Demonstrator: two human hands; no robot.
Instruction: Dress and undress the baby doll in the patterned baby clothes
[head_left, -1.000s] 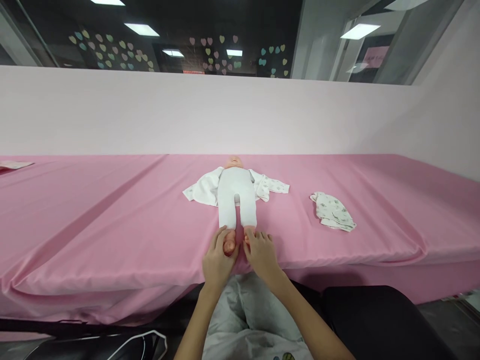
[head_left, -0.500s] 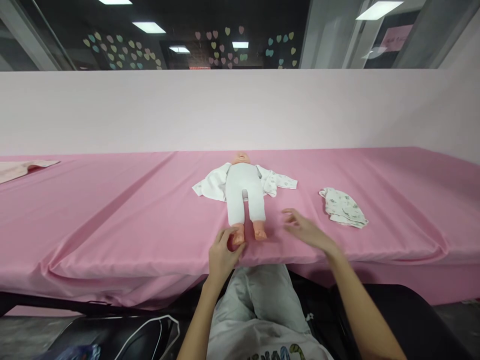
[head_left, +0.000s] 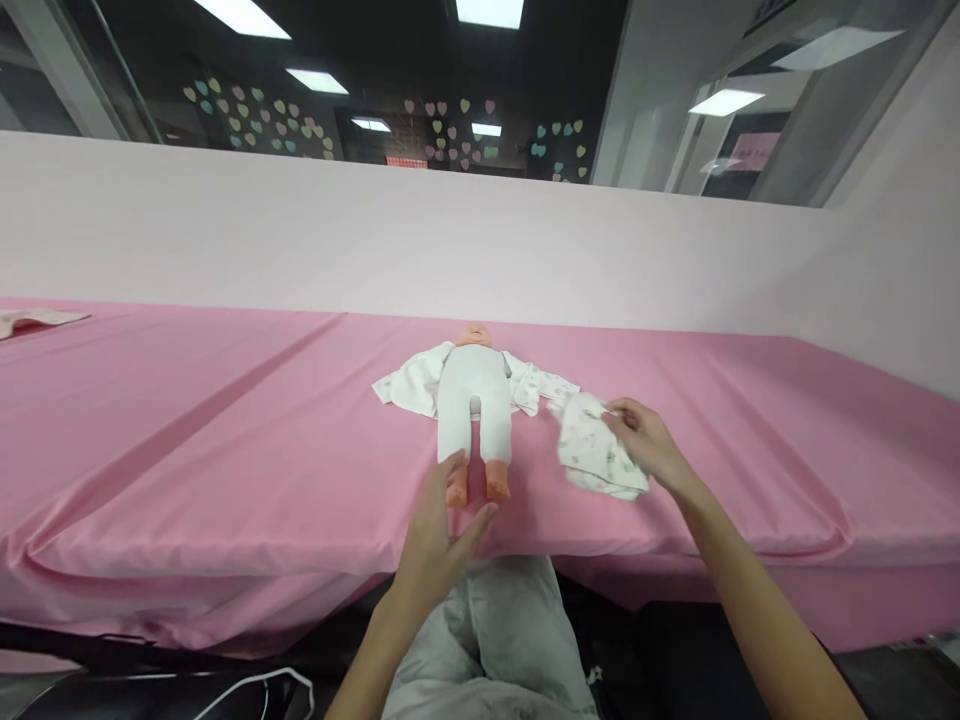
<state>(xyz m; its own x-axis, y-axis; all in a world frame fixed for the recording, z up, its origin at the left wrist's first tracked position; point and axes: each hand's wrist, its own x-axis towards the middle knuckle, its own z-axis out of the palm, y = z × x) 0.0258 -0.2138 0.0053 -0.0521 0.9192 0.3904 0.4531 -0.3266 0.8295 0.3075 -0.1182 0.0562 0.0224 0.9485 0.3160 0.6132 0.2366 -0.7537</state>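
Note:
A baby doll with a white cloth body lies on its back, feet toward me. A white baby top with a small print is spread beneath it, sleeves out to both sides. My right hand pinches a folded white printed baby garment, held to the right of the doll's legs; its exact kind cannot be told while folded. Beside the doll's feet is my left hand, thumb and fingers apart, holding nothing. Its fingertips partly cover the foot on the left.
A pink sheet with creases covers the table up to a white wall. At the far left lies a pale cloth piece. A white cable hangs below the table's front edge.
My right hand has taken hold of the folded garment and brought it left, closer to the doll. My left hand has opened wider near the foot. The camera view has tilted slightly.

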